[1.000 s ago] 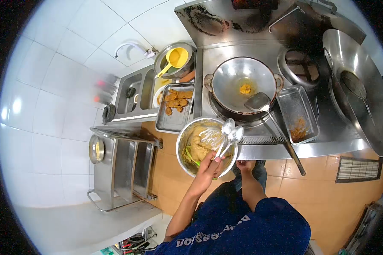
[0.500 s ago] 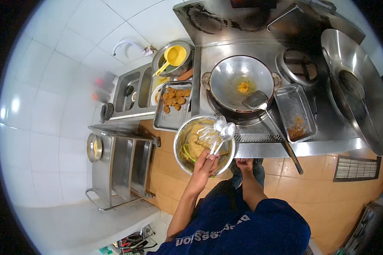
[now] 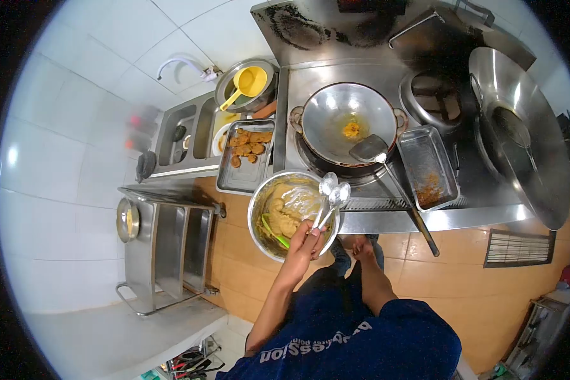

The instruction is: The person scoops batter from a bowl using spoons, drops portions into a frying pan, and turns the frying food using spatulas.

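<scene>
Spoons (image 3: 340,193) shift toward the bowl's rim (image 3: 336,224); left hand (image 3: 303,244) pinches handles (image 3: 327,217), likely light, best held there; right hand (image 3: 363,247), grip unclear.

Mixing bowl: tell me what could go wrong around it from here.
The bowl juts past the front edge of the stove, and what supports it is hidden, so a bump might tip it. The left hand holds two spoons above the batter; they could slip or drip. The spatula rests in the wok, its handle sticking out beyond the stove, where the right arm might knock it.
</scene>
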Motion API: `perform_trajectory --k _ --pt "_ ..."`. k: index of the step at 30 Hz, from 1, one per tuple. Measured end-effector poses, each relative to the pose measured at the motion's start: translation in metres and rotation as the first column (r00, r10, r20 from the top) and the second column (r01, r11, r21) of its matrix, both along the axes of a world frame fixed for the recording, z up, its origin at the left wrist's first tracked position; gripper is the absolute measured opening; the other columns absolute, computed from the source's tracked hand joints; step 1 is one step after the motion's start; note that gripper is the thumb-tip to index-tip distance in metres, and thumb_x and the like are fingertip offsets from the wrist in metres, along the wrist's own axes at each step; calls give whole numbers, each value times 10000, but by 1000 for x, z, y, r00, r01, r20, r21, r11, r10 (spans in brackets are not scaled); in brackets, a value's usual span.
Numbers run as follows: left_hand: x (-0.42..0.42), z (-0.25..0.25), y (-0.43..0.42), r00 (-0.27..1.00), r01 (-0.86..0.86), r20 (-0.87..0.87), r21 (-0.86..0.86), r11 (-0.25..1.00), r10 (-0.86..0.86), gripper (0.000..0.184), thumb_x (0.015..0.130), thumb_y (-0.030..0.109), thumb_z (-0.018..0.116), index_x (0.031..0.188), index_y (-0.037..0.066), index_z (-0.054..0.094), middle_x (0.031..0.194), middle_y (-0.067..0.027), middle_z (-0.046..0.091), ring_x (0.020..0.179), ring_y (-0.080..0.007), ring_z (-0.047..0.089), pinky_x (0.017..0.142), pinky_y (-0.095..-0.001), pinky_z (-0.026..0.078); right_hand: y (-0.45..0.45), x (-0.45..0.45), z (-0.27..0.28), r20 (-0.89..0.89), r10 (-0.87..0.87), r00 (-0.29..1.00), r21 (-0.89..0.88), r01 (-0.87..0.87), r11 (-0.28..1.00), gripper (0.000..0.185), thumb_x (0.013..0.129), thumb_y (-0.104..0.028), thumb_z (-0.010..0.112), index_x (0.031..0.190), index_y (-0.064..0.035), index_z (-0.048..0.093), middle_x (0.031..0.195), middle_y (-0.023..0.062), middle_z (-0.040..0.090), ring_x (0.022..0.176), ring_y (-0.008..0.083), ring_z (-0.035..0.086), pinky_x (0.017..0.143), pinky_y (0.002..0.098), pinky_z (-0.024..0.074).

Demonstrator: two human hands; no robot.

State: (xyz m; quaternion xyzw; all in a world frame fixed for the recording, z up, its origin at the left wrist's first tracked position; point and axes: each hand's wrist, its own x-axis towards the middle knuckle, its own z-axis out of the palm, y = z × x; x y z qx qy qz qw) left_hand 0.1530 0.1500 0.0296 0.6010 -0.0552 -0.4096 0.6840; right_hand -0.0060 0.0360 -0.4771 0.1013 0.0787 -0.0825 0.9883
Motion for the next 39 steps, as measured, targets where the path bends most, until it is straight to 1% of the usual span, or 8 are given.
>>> perform_trajectory --k 6,8,10,15,19,27,31,39 --pt "-2 -11 28 999 24 -48 -20 1000 -25 165 993 199 424 996 50 495 634 52 344 542 -43 292 494 -215 234 -55 -24 34 49 208 977 -59 -205 977 265 895 -341 517 1100 -185 580 997 51 586 821 249 588 714 485 501" --pt "-2 -24 40 997 30 -66 -7 1000 -30 157 991 196 425 974 55 492 631 50 346 531 -42 290 481 -215 230 -76 -34 51 -741 -15 672 -372 -392 841 426 893 -370 518 1282 -206 464 1245 84 520 925 272 582 760 519 505" --pt "-1 -27 43 997 -10 -73 -35 999 7 156 990 201 425 954 62 486 629 50 345 523 -43 287 467 -217 226 -89 -29 115 -914 -2 405 -199 -444 874 479 897 -387 517 1331 -211 416 1229 82 568 933 280 582 799 513 497" --pt "6 -33 42 998 -52 23 -122 991 55 188 988 233 447 929 60 489 660 33 387 579 -55 346 513 -222 289 -109 -80 141 -972 -95 215 -227 -963 144 431 896 -406 527 1257 -174 492 1066 34 628 846 215 581 734 442 471" --pt "7 -34 57 994 -51 93 -97 994 60 210 985 254 448 914 62 496 711 26 414 644 -73 378 569 -227 322 -95 -90 177 -985 -152 76 -72 -997 -29 314 857 -337 568 1113 -160 609 953 47 669 787 206 612 711 427 489" --pt "35 -40 85 977 -127 160 -112 986 144 193 986 238 427 902 72 476 692 33 399 636 -75 375 566 -228 317 -106 -61 175 -913 -230 338 -94 -719 -688 237 825 -305 602 980 -140 674 853 68 690 710 190 637 640 396 511" --pt "50 -47 92 974 -202 76 -151 968 215 166 974 209 440 949 54 495 662 32 391 587 -62 353 531 -227 297 -113 -33 163 -746 -575 336 77 -814 -576 269 769 -321 677 811 -57 710 639 90 665 478 186 600 467 322 500" --pt "66 -43 80 986 -156 30 -176 972 163 134 952 181 452 985 62 505 630 49 383 508 -39 311 446 -216 235 -96 -36 192 -801 -511 314 -132 -923 -360 349 719 -420 725 729 -71 719 691 83 687 604 209 649 613 350 530"
